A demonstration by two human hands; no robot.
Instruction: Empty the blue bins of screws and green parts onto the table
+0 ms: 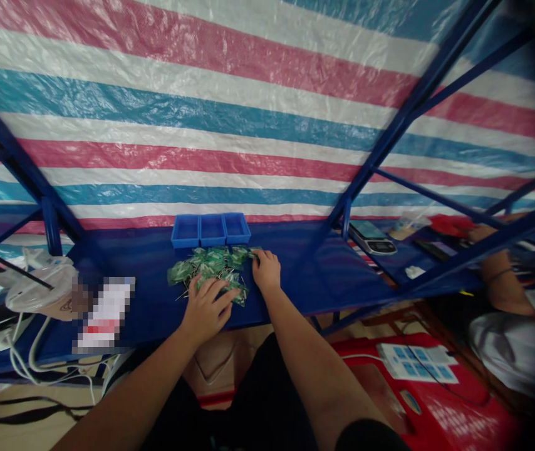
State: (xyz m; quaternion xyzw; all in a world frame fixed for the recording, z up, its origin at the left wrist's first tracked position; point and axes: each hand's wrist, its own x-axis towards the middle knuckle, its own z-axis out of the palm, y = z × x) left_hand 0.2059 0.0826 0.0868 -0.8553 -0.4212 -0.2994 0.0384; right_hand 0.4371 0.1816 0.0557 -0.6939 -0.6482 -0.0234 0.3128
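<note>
A pile of small green plastic packets (215, 262) with thin metal pins or nails among them lies on the blue table. My left hand (207, 308) rests on the near side of this pile, its fingers spread and bent over the packets. At the right edge of the pile, my right hand (267, 272) has its fingers curled together, with the fingertips on the end of a green packet (250, 252). Just behind the pile stand three joined blue bins (212, 241); nothing can be made out inside them.
To the left are a lidded plastic cup with a straw (44, 288), a blurred-out flat item (105, 313) and white cables (32, 351). A digital scale (373, 238) sits at right, beyond a blue metal frame (366, 163). Another person's arm (502, 275) reaches in there.
</note>
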